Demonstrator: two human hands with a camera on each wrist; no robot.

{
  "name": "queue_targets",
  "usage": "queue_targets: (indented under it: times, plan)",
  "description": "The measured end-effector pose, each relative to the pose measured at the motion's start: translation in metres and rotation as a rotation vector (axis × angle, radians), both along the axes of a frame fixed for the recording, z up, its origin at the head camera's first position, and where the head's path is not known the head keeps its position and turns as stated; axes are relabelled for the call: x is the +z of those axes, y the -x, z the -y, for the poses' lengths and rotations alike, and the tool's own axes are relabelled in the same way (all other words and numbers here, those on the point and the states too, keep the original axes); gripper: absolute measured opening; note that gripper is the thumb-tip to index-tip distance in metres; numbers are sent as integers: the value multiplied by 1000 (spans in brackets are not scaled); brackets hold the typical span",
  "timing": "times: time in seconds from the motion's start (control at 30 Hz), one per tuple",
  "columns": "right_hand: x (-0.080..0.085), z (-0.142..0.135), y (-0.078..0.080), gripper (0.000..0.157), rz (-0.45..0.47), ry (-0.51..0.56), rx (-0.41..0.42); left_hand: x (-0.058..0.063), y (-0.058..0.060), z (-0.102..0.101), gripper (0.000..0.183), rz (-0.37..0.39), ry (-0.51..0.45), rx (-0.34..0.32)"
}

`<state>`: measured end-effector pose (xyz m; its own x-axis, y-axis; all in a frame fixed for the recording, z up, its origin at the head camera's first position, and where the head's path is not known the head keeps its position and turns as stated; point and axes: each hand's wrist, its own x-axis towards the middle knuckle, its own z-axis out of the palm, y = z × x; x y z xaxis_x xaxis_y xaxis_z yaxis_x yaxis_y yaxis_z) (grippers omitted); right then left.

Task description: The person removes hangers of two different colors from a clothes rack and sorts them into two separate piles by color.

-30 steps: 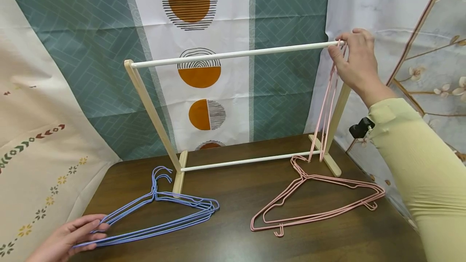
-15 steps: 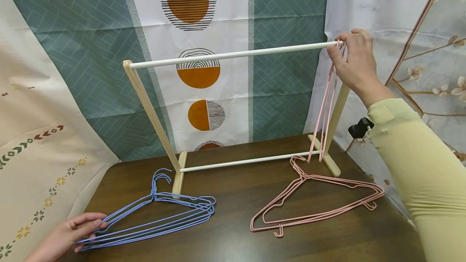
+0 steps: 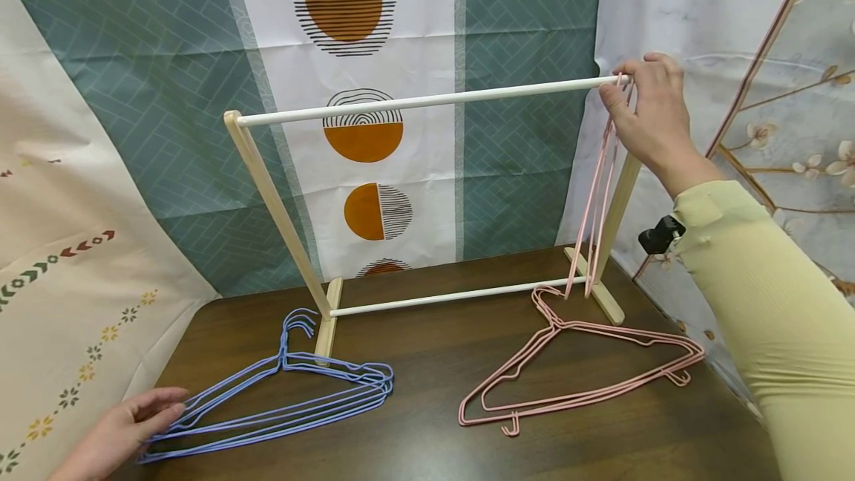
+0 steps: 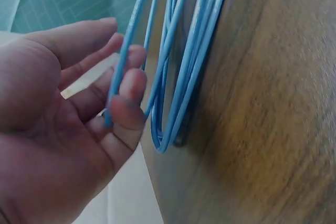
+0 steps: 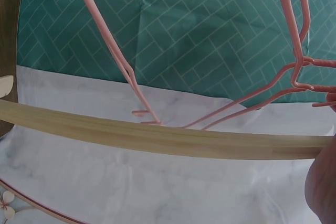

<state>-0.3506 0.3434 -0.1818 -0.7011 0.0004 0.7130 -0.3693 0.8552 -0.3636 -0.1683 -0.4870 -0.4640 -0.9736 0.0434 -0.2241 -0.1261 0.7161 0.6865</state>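
Observation:
My left hand [image 3: 130, 421] holds the left corners of a bunch of several blue wire hangers [image 3: 283, 353] lying on the table. In the left wrist view its fingers curl round one blue wire [image 4: 125, 51], which stands apart from the others; the thumb is straight and off the wire. At the right end of the rack's white top rail [image 3: 427, 99], my right hand [image 3: 656, 117] grips the hooks of pink wire hangers [image 3: 606, 141] hanging there. Its fingers reach over the rail, with the thumb on the near side. Those hangers' bodies also show in the right wrist view.
More pink hangers [image 3: 556, 326] lie stacked on the brown wooden table [image 3: 427, 421], before the rack's right foot. The rack has wooden posts [image 3: 277, 214] and a white lower bar [image 3: 427, 299]. Patterned curtains [image 3: 528, 132] surround the table closely at the back and sides.
My left hand has shifted the blue hangers slightly, and their lower wires have fanned apart. Its fingers have loosened a little. The right hand and the pink hangers stay in place.

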Motion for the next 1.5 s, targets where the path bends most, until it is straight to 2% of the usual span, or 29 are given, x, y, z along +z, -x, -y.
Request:
queue_targets:
  times: [0.13,0.3,0.43,0.5,0.67,0.8,1.03,1.27,1.5]
  plan:
    - [0,0,0,53,6,4,1,0,0,3,57,58,1,35]
    - [1,1,-1,53,12,6,3,-2,-4,9,55,94,-116,100]
    - [1,1,-2,54,19,10,3,0,-7,12,56,60,-146,128]
    - [1,1,-2,55,22,10,2,2,-9,12,58,30,-112,160]
    - [2,1,-3,54,27,9,-5,6,-11,7,59,-84,10,185]
    - [2,-1,-3,54,27,12,-6,15,-9,-10,56,-183,15,170]
    - [1,0,-1,54,14,3,4,33,-1,-51,52,-230,-46,142]
    - [3,1,-1,53,-11,-11,11,43,8,-92,44,-351,-99,111]
    - [4,-1,-3,55,21,-26,9,58,15,-139,39,-444,-139,54]
